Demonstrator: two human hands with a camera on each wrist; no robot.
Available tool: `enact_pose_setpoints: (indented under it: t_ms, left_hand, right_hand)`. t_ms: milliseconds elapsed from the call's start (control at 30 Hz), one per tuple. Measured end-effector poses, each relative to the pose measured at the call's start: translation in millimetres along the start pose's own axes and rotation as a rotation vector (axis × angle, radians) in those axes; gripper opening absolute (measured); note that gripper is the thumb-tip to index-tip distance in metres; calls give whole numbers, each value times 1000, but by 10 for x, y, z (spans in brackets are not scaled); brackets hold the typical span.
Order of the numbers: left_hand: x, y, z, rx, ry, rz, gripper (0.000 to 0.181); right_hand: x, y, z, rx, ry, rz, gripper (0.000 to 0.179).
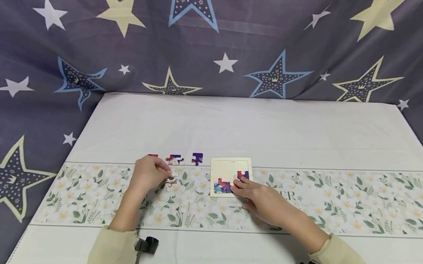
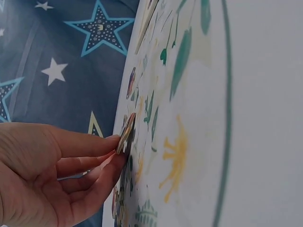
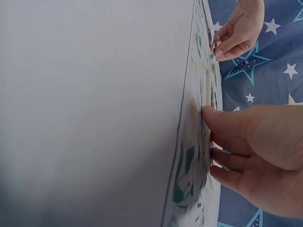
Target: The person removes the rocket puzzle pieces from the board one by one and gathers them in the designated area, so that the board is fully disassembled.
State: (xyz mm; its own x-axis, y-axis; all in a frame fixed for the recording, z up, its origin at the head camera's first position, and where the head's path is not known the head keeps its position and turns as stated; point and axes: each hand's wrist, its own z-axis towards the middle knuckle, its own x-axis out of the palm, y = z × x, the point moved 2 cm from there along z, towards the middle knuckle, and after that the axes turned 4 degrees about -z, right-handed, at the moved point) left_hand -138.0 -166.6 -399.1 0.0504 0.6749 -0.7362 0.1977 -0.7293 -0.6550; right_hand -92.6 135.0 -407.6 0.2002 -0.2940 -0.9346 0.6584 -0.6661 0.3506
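My left hand (image 1: 148,172) pinches a small jigsaw piece (image 2: 126,133) between thumb and fingers, tilted close over the printed table runner. To its right lies a square, cream puzzle board (image 1: 226,167). Joined red, blue and purple pieces (image 1: 221,185) fill its lower left part, and another piece (image 1: 243,174) sits at its right side. My right hand (image 1: 264,201) grips the board's lower right corner, fingers over the top and thumb at the edge in the right wrist view. The fingers hide part of that corner.
Loose jigsaw pieces lie beyond my left hand: a purple one (image 1: 197,158), a purple-and-white one (image 1: 175,159) and a red one (image 1: 152,155), partly hidden. A flowered runner (image 1: 95,194) crosses the white table (image 1: 261,126). A star-patterned cloth (image 1: 227,25) hangs behind.
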Motion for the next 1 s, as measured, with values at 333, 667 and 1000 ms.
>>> enact_pose_setpoints:
  t_ms: [333, 667, 1000]
  left_hand:
    - [-13, -11, 26, -13, -33, 5, 7]
    - [-24, -28, 52, -14, -22, 22, 8]
    - [-51, -81, 29, 4, 4, -25, 11]
  right_hand:
    - [-2, -10, 24, 18, 29, -2, 47]
    - [7, -6, 15, 10, 16, -4, 48]
    - [7, -2, 7, 21, 27, -27, 47]
